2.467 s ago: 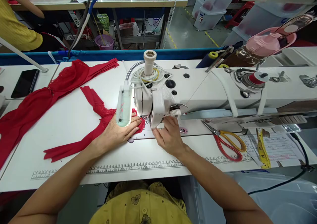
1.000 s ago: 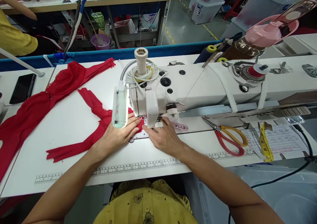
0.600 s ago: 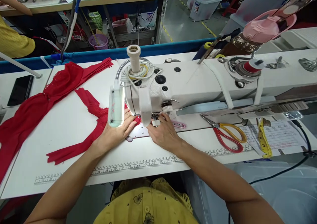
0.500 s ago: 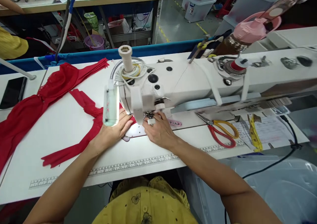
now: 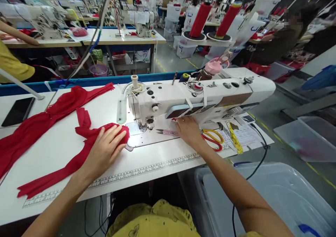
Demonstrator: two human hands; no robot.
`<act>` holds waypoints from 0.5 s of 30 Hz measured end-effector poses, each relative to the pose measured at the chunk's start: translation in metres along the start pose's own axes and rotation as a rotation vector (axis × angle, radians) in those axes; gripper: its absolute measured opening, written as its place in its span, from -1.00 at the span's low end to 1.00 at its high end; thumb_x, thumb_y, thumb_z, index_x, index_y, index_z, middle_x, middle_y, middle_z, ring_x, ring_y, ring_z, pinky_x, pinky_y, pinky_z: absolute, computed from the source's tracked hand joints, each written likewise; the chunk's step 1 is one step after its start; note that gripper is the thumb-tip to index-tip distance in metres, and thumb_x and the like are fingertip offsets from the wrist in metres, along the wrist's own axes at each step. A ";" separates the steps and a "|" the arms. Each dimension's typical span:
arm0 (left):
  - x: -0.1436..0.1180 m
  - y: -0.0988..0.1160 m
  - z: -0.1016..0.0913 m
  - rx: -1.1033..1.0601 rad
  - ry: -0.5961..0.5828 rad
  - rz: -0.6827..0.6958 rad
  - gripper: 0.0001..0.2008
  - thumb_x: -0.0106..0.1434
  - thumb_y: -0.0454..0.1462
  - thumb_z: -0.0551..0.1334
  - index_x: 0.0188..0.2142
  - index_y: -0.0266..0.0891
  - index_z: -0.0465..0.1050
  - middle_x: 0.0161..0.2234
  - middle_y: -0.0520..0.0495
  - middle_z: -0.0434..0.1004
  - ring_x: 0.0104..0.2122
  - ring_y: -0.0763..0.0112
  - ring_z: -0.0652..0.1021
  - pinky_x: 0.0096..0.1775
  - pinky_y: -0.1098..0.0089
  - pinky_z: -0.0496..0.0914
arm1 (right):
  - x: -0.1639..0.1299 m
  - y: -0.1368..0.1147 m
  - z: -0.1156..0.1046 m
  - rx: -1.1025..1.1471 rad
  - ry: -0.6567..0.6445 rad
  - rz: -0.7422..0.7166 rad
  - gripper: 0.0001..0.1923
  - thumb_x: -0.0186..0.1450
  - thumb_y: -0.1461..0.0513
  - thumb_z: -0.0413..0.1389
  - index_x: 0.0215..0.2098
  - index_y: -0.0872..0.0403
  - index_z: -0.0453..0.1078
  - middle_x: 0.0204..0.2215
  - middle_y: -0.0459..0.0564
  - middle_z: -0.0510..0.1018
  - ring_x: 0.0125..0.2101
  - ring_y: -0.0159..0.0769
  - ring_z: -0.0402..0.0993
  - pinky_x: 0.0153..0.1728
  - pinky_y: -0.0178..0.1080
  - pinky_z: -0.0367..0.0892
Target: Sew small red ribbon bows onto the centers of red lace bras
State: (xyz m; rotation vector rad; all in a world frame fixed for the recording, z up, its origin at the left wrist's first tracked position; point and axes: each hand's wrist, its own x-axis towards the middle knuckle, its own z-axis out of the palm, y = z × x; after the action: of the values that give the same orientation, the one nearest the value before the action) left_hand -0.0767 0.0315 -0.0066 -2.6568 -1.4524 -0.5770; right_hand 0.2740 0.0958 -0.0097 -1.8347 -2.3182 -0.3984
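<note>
My left hand (image 5: 106, 149) lies flat with fingers outstretched on a red fabric garment piece (image 5: 86, 132), left of the needle area of a white sewing machine (image 5: 162, 97). Part of the cloth is hidden under the palm. My right hand (image 5: 189, 132) reaches beneath the machine's arm, where a strapped, pale-blue-edged panel (image 5: 181, 110) hides its fingertips. A small red bit (image 5: 173, 119) shows beside those fingers. Scissors with red and yellow handles (image 5: 214, 139) lie under and beside the right wrist, close to a small pink tool (image 5: 170, 133).
Another long red garment (image 5: 47, 116) stretches across the table's left side, near a black phone (image 5: 18, 111). A yellow tape measure (image 5: 235, 139) rests over papers (image 5: 252, 135) at right. Below stands a clear plastic bin (image 5: 262, 195). Co-workers sit beyond the table.
My left hand has moved left from the needle area, with the red piece shifted left too. My right hand has left the presser foot and moved right under the machine arm. The view has tilted up.
</note>
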 end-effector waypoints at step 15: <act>-0.112 0.095 -0.008 -0.340 0.437 -0.302 -0.66 0.34 -0.43 0.18 0.06 -0.12 0.43 0.02 -0.20 0.52 0.05 0.23 0.51 0.06 0.20 0.46 | -0.011 0.025 -0.007 -0.048 0.431 -0.160 -0.84 0.36 0.25 0.12 -0.25 0.04 0.57 -0.53 0.13 0.57 -0.42 -0.11 0.49 -0.54 -0.19 0.05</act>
State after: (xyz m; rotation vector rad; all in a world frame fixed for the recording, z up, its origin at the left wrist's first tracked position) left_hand -0.0555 -0.1122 -0.0260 -2.3054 -1.7385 -1.4410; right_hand 0.3008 0.0892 -0.0032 -1.4092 -2.1681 -0.7902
